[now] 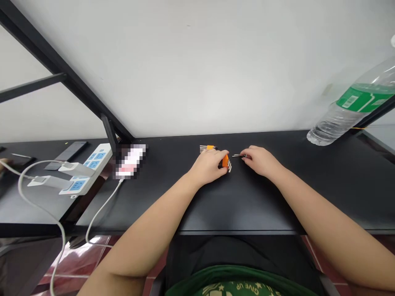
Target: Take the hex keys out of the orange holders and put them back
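Left hand (209, 166) is closing over an orange holder (225, 160), mid-desk nearer the back edge; thin metal keys (229, 167) are sticking out on two sides. Palm is likely steadying the holder against the black desk (216, 209). Right hand (261, 159) is pinching a slim dark-and-silver piece (237, 155) just right of it; fingertip grip probably suiting something that thin. Can't tell if it's another key. Hands are sitting apart, tips facing.

Pixelated phone-like item (131, 162) is lying by the left edge, probably because its white cable (103, 209) is plugging in there and hanging over the front edge. Power strip (100, 158) is lying along the left edge. Bottle (352, 102) is standing near the back right corner, presumably out of the arms' way.
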Tool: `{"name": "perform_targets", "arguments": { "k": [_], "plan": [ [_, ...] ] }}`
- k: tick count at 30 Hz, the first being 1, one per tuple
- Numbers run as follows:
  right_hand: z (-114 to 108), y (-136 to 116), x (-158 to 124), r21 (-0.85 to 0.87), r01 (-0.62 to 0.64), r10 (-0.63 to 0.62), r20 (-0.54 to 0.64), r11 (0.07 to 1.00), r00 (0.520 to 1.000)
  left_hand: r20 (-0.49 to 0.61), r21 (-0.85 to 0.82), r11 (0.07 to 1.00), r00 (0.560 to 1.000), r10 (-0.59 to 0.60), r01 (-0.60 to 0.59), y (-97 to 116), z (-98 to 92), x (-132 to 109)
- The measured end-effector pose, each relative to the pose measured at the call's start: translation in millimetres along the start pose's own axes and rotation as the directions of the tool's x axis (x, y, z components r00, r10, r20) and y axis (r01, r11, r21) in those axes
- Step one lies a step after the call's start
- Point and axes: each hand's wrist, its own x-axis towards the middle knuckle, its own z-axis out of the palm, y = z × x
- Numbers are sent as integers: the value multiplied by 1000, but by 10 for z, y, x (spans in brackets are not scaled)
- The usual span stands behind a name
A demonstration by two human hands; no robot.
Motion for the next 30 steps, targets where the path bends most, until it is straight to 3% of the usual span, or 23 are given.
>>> {"name": "perform_targets", "arguments": {
  "k": [5, 12, 15, 20, 30],
  "plan": [
    [-61, -84, -25, -58, -22, 23, 30, 998, 999, -4, 16, 1000, 1000, 3, -3, -9, 12, 0],
    [-152, -263, -116, -143, -65, 92, 191, 988, 977, 16, 55, 998, 1000, 18, -19, 16, -9, 7],
    [-165, -285, -127, -83, -14, 27, 156, 996, 987, 13, 58, 998, 1000, 18, -19, 20, -1, 9],
    [-190, -315, -142, 162, 131, -141, 52, 978, 989, 6, 53, 998, 1000, 25, -25, 19, 9, 9],
    [-193, -337, -157, 238, 191, -195, -6, 952, 981, -14, 57, 995, 997, 78, -77, 34, 12, 1]
  ]
}}
